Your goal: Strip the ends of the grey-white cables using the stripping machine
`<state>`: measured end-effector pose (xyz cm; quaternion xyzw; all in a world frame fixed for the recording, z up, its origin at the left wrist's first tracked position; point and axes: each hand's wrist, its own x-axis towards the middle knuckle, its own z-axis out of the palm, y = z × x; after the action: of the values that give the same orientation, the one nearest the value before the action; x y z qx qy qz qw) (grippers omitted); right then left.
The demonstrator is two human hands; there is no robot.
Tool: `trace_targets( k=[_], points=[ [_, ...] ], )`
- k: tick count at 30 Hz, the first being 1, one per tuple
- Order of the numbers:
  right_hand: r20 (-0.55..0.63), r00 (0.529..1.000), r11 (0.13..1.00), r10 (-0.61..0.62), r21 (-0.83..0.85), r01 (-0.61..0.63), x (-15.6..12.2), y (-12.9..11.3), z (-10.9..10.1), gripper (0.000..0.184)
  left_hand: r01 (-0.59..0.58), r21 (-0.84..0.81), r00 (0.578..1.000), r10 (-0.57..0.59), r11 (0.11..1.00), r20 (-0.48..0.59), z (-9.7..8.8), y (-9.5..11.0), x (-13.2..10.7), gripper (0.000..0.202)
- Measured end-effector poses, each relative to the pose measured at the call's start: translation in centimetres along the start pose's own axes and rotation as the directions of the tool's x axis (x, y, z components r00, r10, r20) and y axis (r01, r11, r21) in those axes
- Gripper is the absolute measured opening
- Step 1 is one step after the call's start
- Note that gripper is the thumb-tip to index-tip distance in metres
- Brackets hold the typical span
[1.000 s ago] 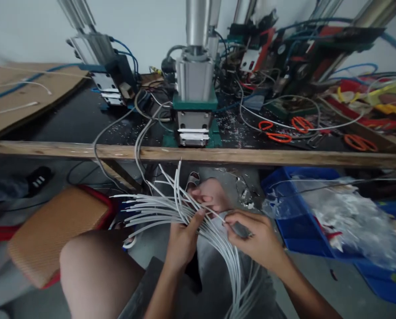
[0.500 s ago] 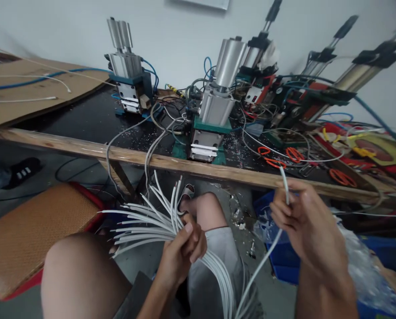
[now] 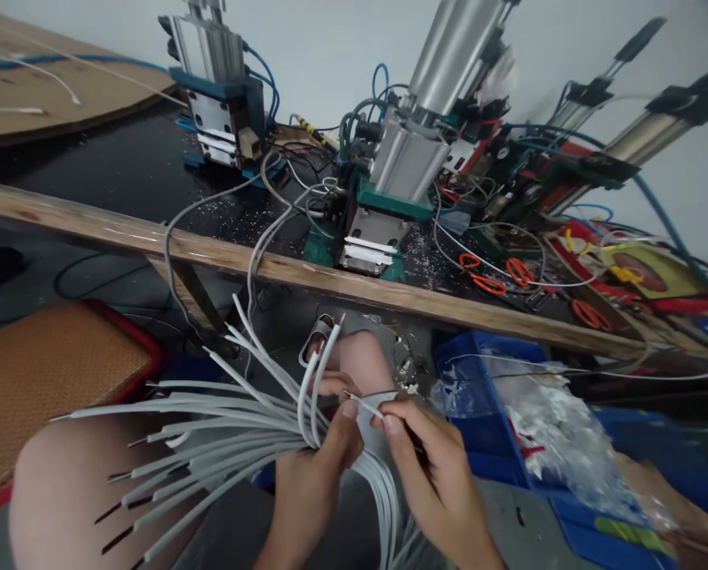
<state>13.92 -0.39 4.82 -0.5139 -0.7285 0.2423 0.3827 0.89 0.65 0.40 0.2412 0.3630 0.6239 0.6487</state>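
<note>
- A wood-edged worktop (image 3: 116, 190) spans the room, its black surface sprinkled with pale flecks.
- Below its right side, a blue crate (image 3: 481, 439) brims with clear plastic wrap (image 3: 573, 427).
- Near the worktop's front edge stands a silver-and-green pneumatic machine (image 3: 410, 162), directly ahead of the seated worker.
- A bundle of grey-white cables (image 3: 383, 499) lies across the worker's lap, below the worktop edge, its ends fanned toward the left thigh.
- The left hand (image 3: 317, 475) is clamped around the bundle just behind the fan; a firm, unmoving grip there should stop the other cables from slipping or crossing.
- The right hand (image 3: 434, 455), just beside it, pinches one cable (image 3: 371, 408) between thumb and forefinger; holding close to the tip would likely give the best control over so springy a length.
- Dark, thin tips (image 3: 112, 538) protrude from several fanned cables; they look easily bent, so they are best kept clear of fingers and cloth. Whether the pinched cable's tip touches the left thumb is too blurred to tell.
</note>
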Motion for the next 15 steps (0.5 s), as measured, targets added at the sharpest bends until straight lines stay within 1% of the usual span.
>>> trace_targets(
  k=[3,9,10,12,15],
  points=[
    [0.016,1.000,1.000,0.008,-0.004,-0.008,0.2,0.0,0.4,0.016,0.014,-0.011,1.000,-0.014,1.000,0.005,0.0,-0.1,-0.1,0.023],
    [0.116,0.993,0.999,-0.007,-0.035,0.011,0.1,0.4,0.5,0.018,-0.016,-0.048,1.000,0.015,0.999,-0.005,0.3,-0.1,0.0,0.018],
    [0.128,0.992,0.999,-0.007,-0.037,0.011,0.1,0.5,0.4,0.018,-0.014,-0.023,1.000,0.014,1.000,-0.001,0.1,0.0,0.0,0.017],
    [0.155,0.988,0.999,-0.004,-0.038,0.010,0.2,0.6,0.3,0.016,-0.027,0.084,1.000,0.027,0.996,0.002,-0.3,0.3,0.1,0.017],
    [0.177,0.982,0.995,-0.067,-0.066,0.080,0.7,0.5,0.4,0.013,-0.057,0.281,0.998,0.054,0.958,0.017,-1.1,0.8,0.4,0.014]
  ],
)
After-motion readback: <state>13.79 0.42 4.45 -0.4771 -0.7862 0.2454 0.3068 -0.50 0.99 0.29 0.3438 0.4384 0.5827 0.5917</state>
